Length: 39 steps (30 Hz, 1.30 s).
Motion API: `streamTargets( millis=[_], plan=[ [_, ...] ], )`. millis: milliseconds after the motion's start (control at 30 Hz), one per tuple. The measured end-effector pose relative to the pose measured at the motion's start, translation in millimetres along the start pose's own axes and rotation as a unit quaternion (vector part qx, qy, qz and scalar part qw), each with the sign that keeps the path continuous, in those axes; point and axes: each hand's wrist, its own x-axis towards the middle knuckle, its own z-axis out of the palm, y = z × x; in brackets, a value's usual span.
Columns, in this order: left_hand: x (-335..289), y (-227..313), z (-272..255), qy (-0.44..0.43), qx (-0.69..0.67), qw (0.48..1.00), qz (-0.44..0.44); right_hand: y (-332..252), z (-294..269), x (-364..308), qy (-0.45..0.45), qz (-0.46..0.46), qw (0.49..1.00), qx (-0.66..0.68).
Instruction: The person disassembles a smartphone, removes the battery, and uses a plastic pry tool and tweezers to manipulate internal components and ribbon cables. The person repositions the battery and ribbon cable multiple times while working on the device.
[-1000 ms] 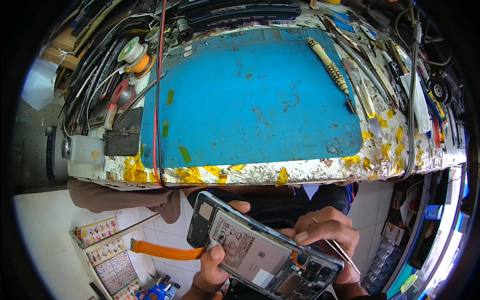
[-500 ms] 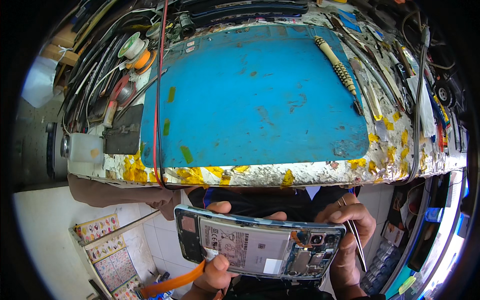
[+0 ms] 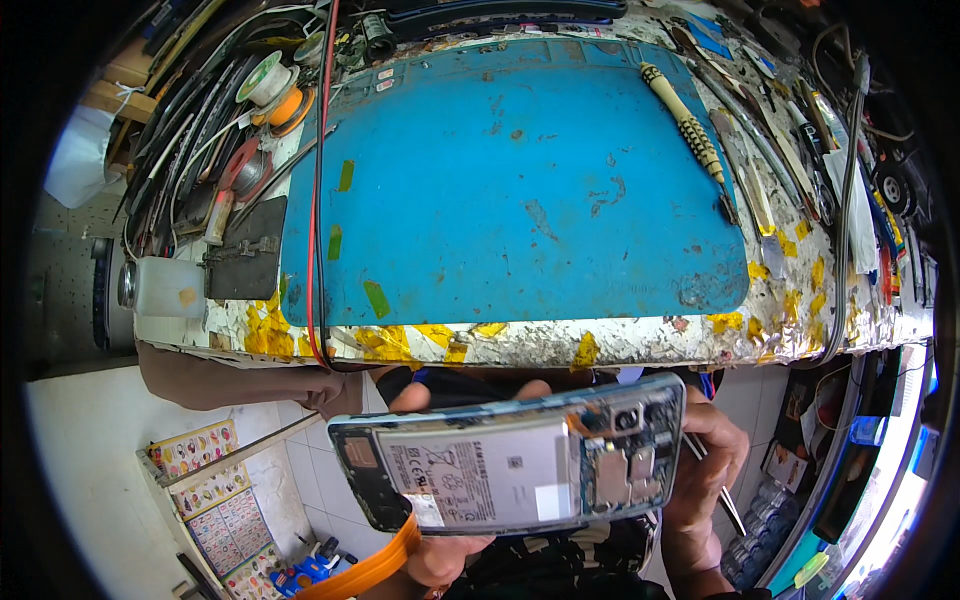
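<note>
My left hand (image 3: 440, 562) grips a smartphone (image 3: 365, 495) below the table's front edge, with its thumb area underneath and fingertips over the far edge. The phone's back cover is off, baring a grey battery (image 3: 520, 470), the circuit board and the cameras at its right end. An orange flat strip (image 3: 365, 568) runs from beside my left thumb toward the lower left; where it is fixed I cannot see. At the phone's right end my right hand (image 3: 712, 450) is closed around metal tweezers (image 3: 733, 512), tips pointing down. The phone hides part of its fingers.
A blue work mat (image 3: 480, 200) covers the table's middle. On its right lies a cream-handled tool (image 3: 682, 122). Solder and wire spools (image 3: 265, 85) and a translucent jar (image 3: 170, 287) stand left. Red and black cables (image 3: 315, 200) hang across the mat's left side.
The phone has shifted a little left and tilted, its right end rising. My right hand has moved partly behind that end, the tweezers still in it.
</note>
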Motion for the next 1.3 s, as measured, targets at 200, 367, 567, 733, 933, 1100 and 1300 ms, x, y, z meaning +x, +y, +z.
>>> streamTargets(
  millis=[200,367,567,733,933,1100,1300],
  plan=[
    [1.6,-2.7,-2.0,-0.031,-0.053,0.998,-0.011,-1.8,3.9,-1.2,-0.091,0.025,0.995,0.027],
    [-2.7,-0.6,-5.6,-0.029,-0.140,0.988,-0.059,-7.4,4.5,-0.8,-0.049,0.035,0.998,0.018],
    [-9.1,16.6,-10.7,0.014,-0.455,0.813,-0.363,-13.6,0.8,12.5,-0.016,-0.016,0.999,-0.036],
    [-17.4,8.8,2.2,-0.042,-0.224,0.903,-0.365,-25.3,-0.4,25.9,-0.117,-0.003,0.991,-0.072],
    [-4.1,16.1,3.4,-0.100,-0.017,0.917,-0.385,-28.5,4.0,32.1,-0.151,0.013,0.984,-0.093],
    [2.5,16.1,6.7,-0.099,-0.034,0.920,-0.378,-24.8,4.5,31.5,-0.154,-0.019,0.981,-0.113],
    [-11.7,16.1,3.8,-0.079,0.122,0.956,-0.255,-18.7,16.0,16.9,-0.125,-0.005,0.982,-0.139]
  ],
)
